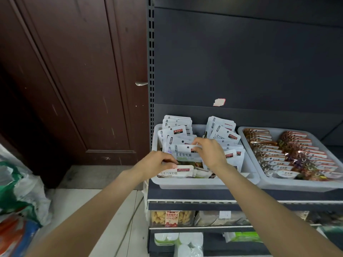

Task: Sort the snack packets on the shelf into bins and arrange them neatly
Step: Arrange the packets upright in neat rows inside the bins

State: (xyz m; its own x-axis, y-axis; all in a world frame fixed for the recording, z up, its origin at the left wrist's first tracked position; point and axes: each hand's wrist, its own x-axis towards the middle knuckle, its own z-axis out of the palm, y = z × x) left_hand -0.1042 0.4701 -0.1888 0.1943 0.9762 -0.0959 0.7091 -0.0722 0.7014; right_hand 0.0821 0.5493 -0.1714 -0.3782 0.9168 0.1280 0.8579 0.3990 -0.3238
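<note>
Left bin (202, 183): on the shelf (241, 194), holding upright snack packets (178, 134) in two rows.
Right bin (289, 185): just beside it, packets (289, 154) in rows.
Door (74, 80): left of the shelf.
Sacks (20, 191): on the floor, far left.

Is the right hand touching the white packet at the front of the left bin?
Touching. The head view shows the right hand pinching the top edge of the white packet in the left bin.

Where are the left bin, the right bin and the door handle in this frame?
left bin (204, 183): head view, front wall.
right bin (297, 187): head view, front rim.
door handle (141, 83): head view, middle of the metal lever.
</note>
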